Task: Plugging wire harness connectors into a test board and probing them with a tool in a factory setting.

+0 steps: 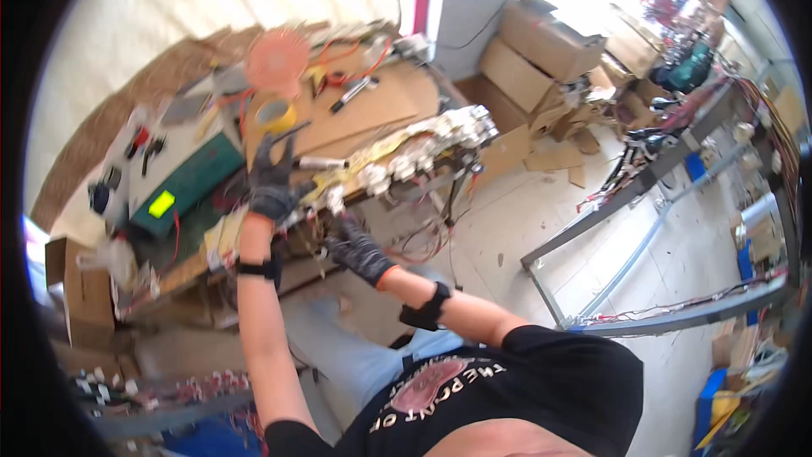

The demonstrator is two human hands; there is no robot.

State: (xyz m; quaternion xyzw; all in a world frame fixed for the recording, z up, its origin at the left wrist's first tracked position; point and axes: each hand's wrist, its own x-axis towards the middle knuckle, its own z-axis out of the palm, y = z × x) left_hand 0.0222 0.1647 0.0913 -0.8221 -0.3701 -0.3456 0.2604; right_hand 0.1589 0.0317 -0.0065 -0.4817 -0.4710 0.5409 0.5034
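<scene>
My left hand (pixel 272 190), in a dark grey glove, is over the near part of the workbench with its fingers stretched apart. Just past its fingertips lie a thin dark tool (pixel 292 130) and a roll of yellow tape (pixel 276 115). A white marker-like stick (pixel 324 163) lies to its right. My right hand (pixel 362 256), gloved the same way, is at the bench's near edge, fingers curled by thin wires and small pale parts; what they hold is too blurred to make out. A row of white connectors (pixel 402 167) runs along that edge beside yellow tape.
On the bench are a brown board (pixel 372 114), a black-and-white marker (pixel 353 95), an orange fan-like disc (pixel 277 61) and a green box (pixel 193 182). Cardboard boxes (pixel 541 55) stand beyond on the right. A metal frame (pixel 592 228) with wire bundles stands on the floor at right.
</scene>
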